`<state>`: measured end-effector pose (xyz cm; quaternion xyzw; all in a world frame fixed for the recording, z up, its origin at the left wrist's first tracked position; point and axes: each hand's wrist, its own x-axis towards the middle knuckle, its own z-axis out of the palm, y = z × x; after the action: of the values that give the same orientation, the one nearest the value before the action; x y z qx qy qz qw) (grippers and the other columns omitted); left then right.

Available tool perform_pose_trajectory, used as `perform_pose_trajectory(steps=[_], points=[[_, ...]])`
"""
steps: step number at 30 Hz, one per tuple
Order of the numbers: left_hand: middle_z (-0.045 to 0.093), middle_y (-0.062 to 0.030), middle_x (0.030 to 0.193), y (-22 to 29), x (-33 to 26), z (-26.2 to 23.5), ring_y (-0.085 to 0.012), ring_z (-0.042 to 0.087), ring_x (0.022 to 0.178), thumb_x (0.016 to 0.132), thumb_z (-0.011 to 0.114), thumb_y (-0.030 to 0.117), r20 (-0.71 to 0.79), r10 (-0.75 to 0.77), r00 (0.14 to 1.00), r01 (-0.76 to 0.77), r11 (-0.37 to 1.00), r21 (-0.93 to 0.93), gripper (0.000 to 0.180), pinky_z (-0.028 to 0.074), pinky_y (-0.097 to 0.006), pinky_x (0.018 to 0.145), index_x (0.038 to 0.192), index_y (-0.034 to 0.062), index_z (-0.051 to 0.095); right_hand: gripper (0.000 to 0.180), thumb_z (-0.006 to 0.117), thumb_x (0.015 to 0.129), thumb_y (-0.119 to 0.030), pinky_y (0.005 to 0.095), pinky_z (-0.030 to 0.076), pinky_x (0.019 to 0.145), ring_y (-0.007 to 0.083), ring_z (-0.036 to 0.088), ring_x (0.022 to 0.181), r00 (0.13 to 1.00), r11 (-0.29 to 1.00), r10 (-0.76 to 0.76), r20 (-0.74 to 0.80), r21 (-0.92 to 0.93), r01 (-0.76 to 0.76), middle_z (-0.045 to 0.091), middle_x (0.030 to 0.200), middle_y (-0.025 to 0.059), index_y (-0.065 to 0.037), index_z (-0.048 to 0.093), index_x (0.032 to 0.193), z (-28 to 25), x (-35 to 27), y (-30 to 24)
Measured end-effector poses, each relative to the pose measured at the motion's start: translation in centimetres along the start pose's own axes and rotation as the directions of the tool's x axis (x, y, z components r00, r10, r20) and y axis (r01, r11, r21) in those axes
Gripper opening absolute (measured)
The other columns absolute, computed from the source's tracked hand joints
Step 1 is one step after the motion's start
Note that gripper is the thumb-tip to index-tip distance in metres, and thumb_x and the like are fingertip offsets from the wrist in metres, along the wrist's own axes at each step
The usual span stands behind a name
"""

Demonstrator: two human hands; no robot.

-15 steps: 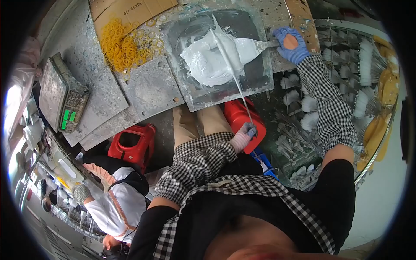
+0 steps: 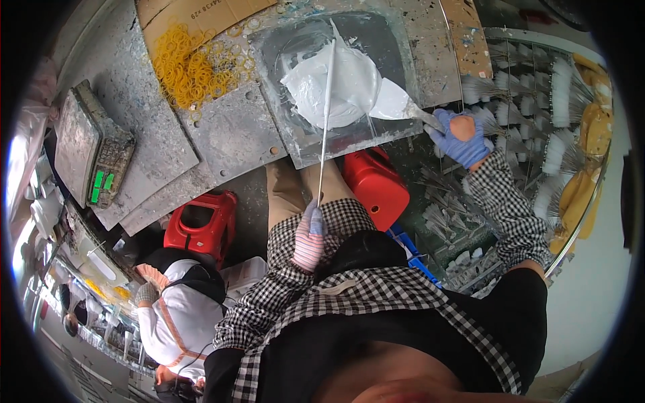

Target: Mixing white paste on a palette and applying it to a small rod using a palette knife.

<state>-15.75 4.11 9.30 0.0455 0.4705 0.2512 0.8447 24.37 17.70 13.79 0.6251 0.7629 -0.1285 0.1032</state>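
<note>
My left hand (image 2: 310,242), in a pink and grey-blue striped glove, is closed on the lower end of a thin rod (image 2: 324,151). The rod slants away over a dark square board (image 2: 302,153), its far part white over a mound of thick white paste (image 2: 302,87). My right hand (image 2: 463,138), in a blue glove with an opening on the back, grips the handle of a broad scraper (image 2: 398,102). White paste coats the scraper's blade, which touches the mound's right side.
Yellow rubber bands (image 2: 191,70) and cardboard (image 2: 201,15) lie left of the board, with a dirty scale (image 2: 101,144) farther left. A rack of white-tipped bristle bundles (image 2: 531,121) stands right. Red plastic stools (image 2: 379,191) are below the table. Another person (image 2: 185,316) sits at lower left.
My left hand has moved left and nearer me, turning the rod more upright. My right hand has come down and right with the scraper. The paste is spread rounder and flatter.
</note>
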Motion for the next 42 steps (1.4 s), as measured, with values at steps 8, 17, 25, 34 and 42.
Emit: perform_pose_trajectory(steps=[8,17,25,34,42], points=[[0.046,0.007,0.075,2.1,-1.1,-0.3,-0.0005,0.036,0.067,0.103,0.046,0.013,-0.151,0.282,0.947,-0.186,0.868,0.46,0.017,0.032,-0.016,0.061,0.11,0.0029,0.058,0.036,0.061,0.087,-0.046,0.0457,0.051,0.064,0.0335,0.068,0.071,0.998,0.999,0.044,0.054,0.0,-0.044,0.069,0.075,0.0133,-0.011,0.063,0.096,-1.1,4.0,-5.1],[0.067,-0.0104,0.086,1.5,-2.3,-1.2,-0.0145,0.06,0.077,0.102,0.049,0.011,-0.138,0.361,0.922,-0.146,0.656,0.74,0.02,0.049,-0.028,0.074,0.11,-0.0002,0.063,0.037,0.061,0.086,-0.046,0.0496,0.053,0.069,0.0361,0.069,0.075,0.974,0.987,0.149,0.173,0.031,-0.157,0.07,0.078,0.0146,-0.011,0.064,0.098,-2.9,6.3,-8.5],[0.071,-0.0127,0.092,0.5,-1.1,-1.5,-0.0185,0.066,0.086,0.103,0.05,0.016,-0.089,0.344,0.935,-0.132,0.57,0.811,0.023,0.05,-0.03,0.081,0.109,0.0004,0.065,0.039,0.06,0.088,-0.048,0.048,0.053,0.069,0.0364,0.068,0.075,0.983,0.993,0.118,0.143,-0.03,-0.114,0.069,0.077,0.0161,-0.012,0.066,0.104,-3.6,6.8,-8.8],[0.069,-0.0159,0.08,-0.2,2.1,-3.2,-0.0263,0.067,0.07,0.101,0.054,0.019,-0.072,0.391,0.917,-0.163,0.534,0.829,0.021,0.053,-0.036,0.068,0.109,0.0046,0.067,0.039,0.059,0.089,-0.046,0.0487,0.052,0.069,0.0364,0.068,0.074,0.976,0.99,0.134,0.172,-0.067,-0.124,0.069,0.077,0.0157,-0.011,0.064,0.104,-5.0,4.9,-8.5],[0.068,-0.017,0.084,0.0,2.9,-5.3,-0.0247,0.064,0.074,0.102,0.052,0.02,-0.116,0.443,0.889,-0.114,0.459,0.881,0.023,0.051,-0.036,0.071,0.115,0.0052,0.065,0.039,0.06,0.088,-0.047,0.0474,0.052,0.069,0.0351,0.068,0.074,0.978,0.981,0.196,0.074,-0.024,-0.195,0.069,0.078,0.0154,-0.012,0.066,0.103,-8.8,5.6,-10.3]])
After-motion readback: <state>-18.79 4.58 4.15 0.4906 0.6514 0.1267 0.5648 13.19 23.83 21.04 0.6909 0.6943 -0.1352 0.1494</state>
